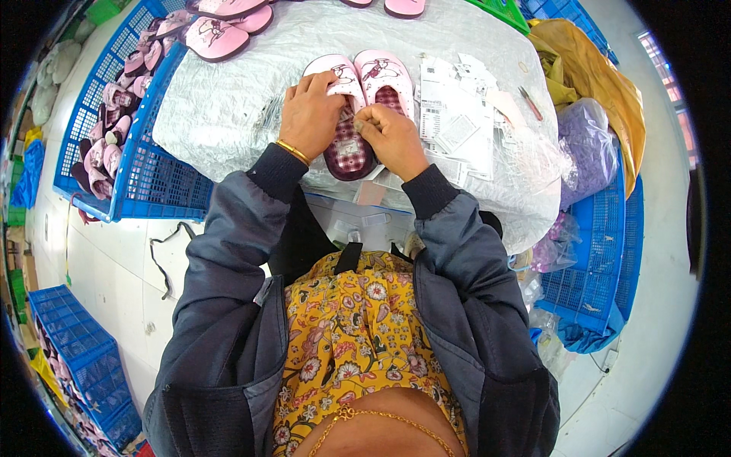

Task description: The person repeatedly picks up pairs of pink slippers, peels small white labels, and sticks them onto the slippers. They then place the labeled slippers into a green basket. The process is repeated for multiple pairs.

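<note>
Left hand clamped over the left slipper, right hand fingers pinched shut at its collar (something tiny, can't tell what). Best kept flat on the counter, pinch close to the edge.

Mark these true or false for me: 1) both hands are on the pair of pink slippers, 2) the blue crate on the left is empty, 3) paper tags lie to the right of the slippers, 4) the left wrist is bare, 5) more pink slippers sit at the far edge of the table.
1) True. The left hand rests on the left slipper, and the right hand pinches at the inner edge of that slipper, beside the right slipper.
2) False. The blue crate holds many pink slippers.
3) True. White paper tags lie there.
4) False. A gold bangle circles the left wrist.
5) True. More slippers lie at the far edge.
</note>
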`<state>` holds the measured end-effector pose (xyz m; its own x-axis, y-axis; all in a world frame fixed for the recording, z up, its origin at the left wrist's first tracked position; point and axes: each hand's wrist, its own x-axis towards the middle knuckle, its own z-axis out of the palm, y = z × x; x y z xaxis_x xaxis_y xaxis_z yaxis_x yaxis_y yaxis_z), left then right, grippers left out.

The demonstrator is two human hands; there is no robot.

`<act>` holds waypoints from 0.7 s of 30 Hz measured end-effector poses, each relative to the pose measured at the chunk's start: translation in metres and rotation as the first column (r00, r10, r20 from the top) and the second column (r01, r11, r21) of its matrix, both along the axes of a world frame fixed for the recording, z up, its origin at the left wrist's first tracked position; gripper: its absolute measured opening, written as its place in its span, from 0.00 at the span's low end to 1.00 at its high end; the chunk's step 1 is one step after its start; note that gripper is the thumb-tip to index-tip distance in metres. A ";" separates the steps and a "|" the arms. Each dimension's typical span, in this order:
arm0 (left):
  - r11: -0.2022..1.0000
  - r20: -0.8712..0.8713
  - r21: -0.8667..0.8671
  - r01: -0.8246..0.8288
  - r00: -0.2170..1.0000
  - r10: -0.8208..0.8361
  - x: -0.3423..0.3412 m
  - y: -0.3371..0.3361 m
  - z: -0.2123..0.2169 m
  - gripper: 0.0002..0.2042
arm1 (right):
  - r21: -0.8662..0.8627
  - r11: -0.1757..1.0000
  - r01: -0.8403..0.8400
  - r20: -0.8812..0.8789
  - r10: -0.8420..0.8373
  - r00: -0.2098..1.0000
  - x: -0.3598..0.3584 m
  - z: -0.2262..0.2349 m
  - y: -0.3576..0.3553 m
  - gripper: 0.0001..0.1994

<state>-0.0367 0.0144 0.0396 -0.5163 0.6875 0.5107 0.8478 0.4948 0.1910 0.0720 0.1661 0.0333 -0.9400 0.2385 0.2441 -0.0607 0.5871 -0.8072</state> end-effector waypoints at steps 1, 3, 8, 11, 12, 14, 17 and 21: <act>1.000 -0.003 0.019 0.024 1.000 -0.024 -0.001 -0.002 -0.001 0.07 | -0.005 1.000 0.003 -0.001 -0.003 1.000 0.000 -0.001 0.000 0.08; 0.996 -0.012 0.058 0.071 0.997 -0.071 -0.002 -0.005 -0.003 0.06 | -0.018 1.000 0.012 -0.018 -0.012 1.000 -0.001 -0.002 -0.001 0.08; 0.997 -0.004 0.047 0.058 0.998 -0.057 0.003 -0.009 -0.002 0.06 | -0.008 0.999 0.034 -0.033 -0.034 0.999 -0.002 0.000 -0.002 0.07; 0.995 -0.016 0.090 0.044 0.999 -0.043 0.006 -0.006 -0.001 0.07 | 0.007 0.999 0.046 -0.050 -0.045 0.998 -0.001 -0.001 -0.002 0.07; 0.993 -0.024 0.111 0.039 0.999 -0.036 0.008 -0.004 -0.001 0.07 | 0.002 0.999 0.047 -0.049 -0.046 0.998 0.000 -0.001 -0.002 0.07; 1.000 -0.050 0.018 -0.012 0.999 0.013 0.005 0.000 -0.002 0.08 | -0.011 0.999 0.041 -0.047 -0.041 0.998 0.000 0.001 -0.003 0.07; 0.995 -0.064 -0.081 -0.054 0.997 0.049 -0.003 0.006 -0.002 0.09 | 0.006 0.999 0.043 -0.059 -0.043 0.997 0.000 0.000 -0.004 0.07; 0.993 -0.041 -0.113 -0.032 0.999 0.028 -0.007 0.010 0.004 0.08 | 0.017 0.999 0.052 -0.034 -0.051 0.998 -0.001 -0.001 -0.002 0.07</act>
